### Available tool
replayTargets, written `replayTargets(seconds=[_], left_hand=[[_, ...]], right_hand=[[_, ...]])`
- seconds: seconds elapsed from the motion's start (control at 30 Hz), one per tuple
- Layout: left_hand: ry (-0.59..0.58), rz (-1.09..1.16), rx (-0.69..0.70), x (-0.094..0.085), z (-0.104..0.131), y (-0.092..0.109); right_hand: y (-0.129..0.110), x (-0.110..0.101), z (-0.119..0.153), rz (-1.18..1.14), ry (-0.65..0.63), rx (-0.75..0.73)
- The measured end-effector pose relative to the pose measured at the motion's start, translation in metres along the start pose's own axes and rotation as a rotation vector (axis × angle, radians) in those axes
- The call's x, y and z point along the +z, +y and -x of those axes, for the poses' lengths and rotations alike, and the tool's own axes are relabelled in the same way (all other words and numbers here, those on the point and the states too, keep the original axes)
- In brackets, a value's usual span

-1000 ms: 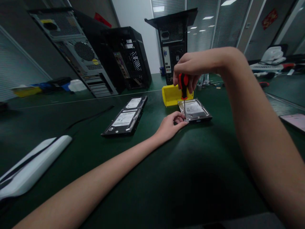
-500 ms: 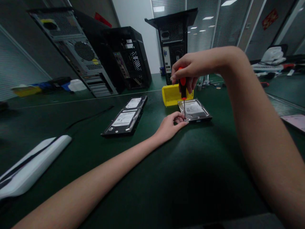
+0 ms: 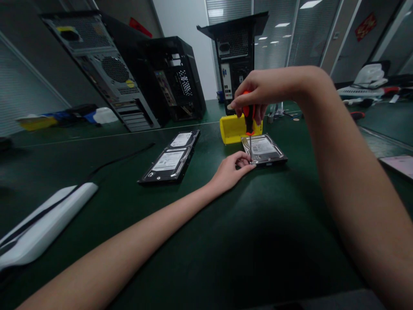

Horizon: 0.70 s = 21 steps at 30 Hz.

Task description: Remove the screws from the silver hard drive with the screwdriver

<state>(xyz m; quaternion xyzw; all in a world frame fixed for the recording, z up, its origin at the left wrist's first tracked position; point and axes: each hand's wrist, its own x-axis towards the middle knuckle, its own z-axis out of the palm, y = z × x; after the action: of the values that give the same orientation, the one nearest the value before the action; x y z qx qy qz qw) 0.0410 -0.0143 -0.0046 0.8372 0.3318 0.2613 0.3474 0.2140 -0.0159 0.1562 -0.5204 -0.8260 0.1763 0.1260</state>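
My right hand (image 3: 254, 90) is closed around the red and black handle of a screwdriver (image 3: 249, 119), held upright. Its thin shaft points straight down, with the tip at the near left corner of a hard drive (image 3: 266, 147). That drive lies flat on the dark green table (image 3: 206, 232), its white label facing up. At the same corner, my left hand (image 3: 229, 170) grips the drive's edge with thumb and curled fingers, close beside the screwdriver tip. Right behind the drive is a yellow plastic bin (image 3: 229, 130). Whatever lies under the tip is too small to make out.
Two more hard drives, a nearer one (image 3: 167, 161) and a farther one (image 3: 181, 139), lie end to end on the left. Computer cases (image 3: 119, 73) stand at the back. A white object (image 3: 54, 219) with a black cable is at left; a pink-screened phone (image 3: 400, 164) at right.
My right wrist and forearm have shifted slightly, and the fingers have turned a little on the screwdriver handle. My left hand and the hard drive stay in place.
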Motion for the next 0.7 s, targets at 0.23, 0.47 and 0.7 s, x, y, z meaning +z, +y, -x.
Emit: replayTargets(seconds=[0.23, 0.47, 0.7], left_hand=[[0.004, -0.002, 0.003, 0.0002, 0.0003, 0.0004], [0.003, -0.002, -0.005, 0.0001, 0.0007, -0.0009], [0.01, 0.0, 0.001, -0.0004, 0.0011, -0.0007]], right_hand=[[-0.0034, -0.0019, 0.0011, -0.07, -0.009, 0.088], [-0.0018, -0.0019, 0.0032, -0.145, -0.028, 0.15], [-0.0098, 0.0012, 0.0068, -0.205, -0.042, 0.117]])
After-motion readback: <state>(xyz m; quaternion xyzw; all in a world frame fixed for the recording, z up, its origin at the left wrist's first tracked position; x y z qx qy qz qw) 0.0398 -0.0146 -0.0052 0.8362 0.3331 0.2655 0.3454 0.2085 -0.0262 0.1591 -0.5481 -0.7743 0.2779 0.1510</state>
